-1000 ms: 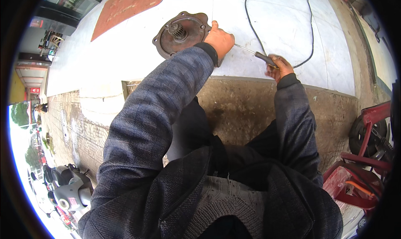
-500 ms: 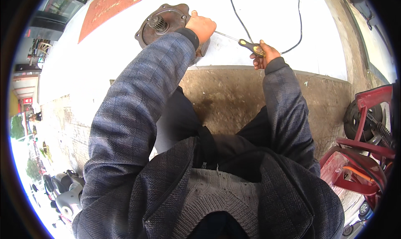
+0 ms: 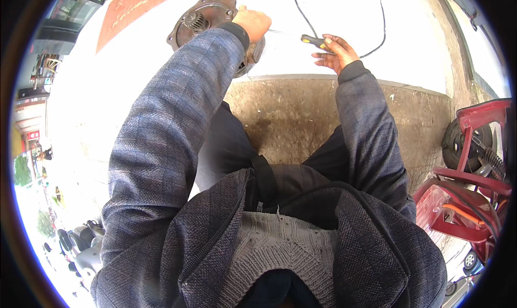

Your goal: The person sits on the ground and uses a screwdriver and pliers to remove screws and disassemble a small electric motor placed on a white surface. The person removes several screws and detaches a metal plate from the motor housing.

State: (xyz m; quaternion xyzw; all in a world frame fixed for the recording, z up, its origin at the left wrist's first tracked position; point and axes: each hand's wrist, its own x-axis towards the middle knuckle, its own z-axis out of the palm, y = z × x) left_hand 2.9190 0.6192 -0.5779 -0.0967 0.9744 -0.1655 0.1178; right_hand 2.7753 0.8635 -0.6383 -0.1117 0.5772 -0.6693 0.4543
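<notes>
A round, rusty brown metal housing (image 3: 180,34) with a lobed flange lies on the white surface, far and left of the middle. From its face a toothed gear shaft (image 3: 195,21) sticks up. My left hand (image 3: 253,23) is closed against the housing's right side, its fingertips mostly hidden. My right hand (image 3: 339,52) holds a screwdriver (image 3: 311,40) by its black and yellow handle, between thumb and fingers, with the lower fingers loosely stretched. The thin shank points left at my left hand; its glare-washed tip is hard to see.
A black cable (image 3: 383,22) loops over the white surface (image 3: 291,60) beyond my right hand. A reddish-brown board (image 3: 134,9) lies far left. Red metal frames (image 3: 463,189) and a black wheel (image 3: 458,143) stand at the right. Between my legs shows stained brown ground (image 3: 291,119).
The fingers of my right hand have loosened and straightened around the screwdriver handle, which lies more level. My left hand stays at the housing. The whole view has shifted slightly.
</notes>
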